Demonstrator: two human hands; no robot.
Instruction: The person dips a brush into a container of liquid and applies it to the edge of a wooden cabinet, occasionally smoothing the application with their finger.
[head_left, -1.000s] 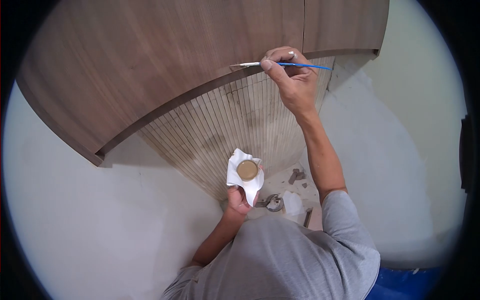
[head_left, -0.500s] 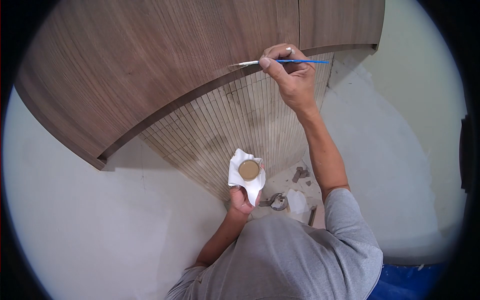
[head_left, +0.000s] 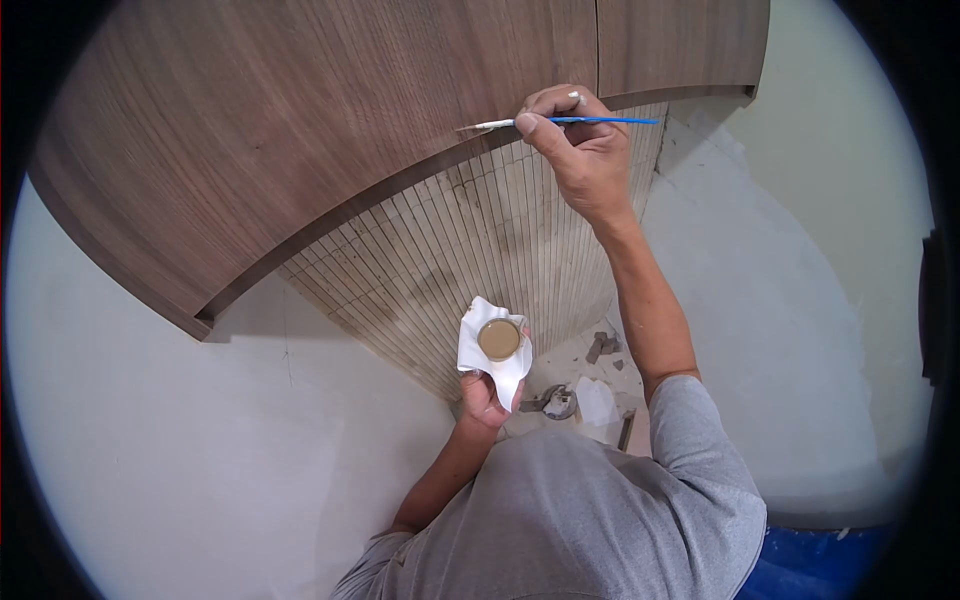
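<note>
Pinched in my right hand [head_left: 575,140] is a thin paintbrush [head_left: 630,121] with a blue handle and a white section near the bristles. Its tip points left and lies at the lower edge of a curved wood-grain panel [head_left: 330,100]; whether it touches is hard to tell. A white mark shows on one finger. Lower down, my left hand [head_left: 483,400] is closed around a small cup of brown paint [head_left: 498,340], with a crumpled white cloth or tissue [head_left: 512,378] wrapped under and around it. The cup is upright, and most left fingers are hidden.
Below the panel is a curved surface of narrow beige strips [head_left: 430,240]. Pale walls stand on both sides. On the floor lie brown fragments [head_left: 601,347], a white sheet [head_left: 597,402] and a roundish object [head_left: 558,402]. Blue sheeting [head_left: 815,565] shows at lower right.
My right hand and the paintbrush have shifted very slightly up and left along the panel edge. The left hand and cup stay almost where they were.
</note>
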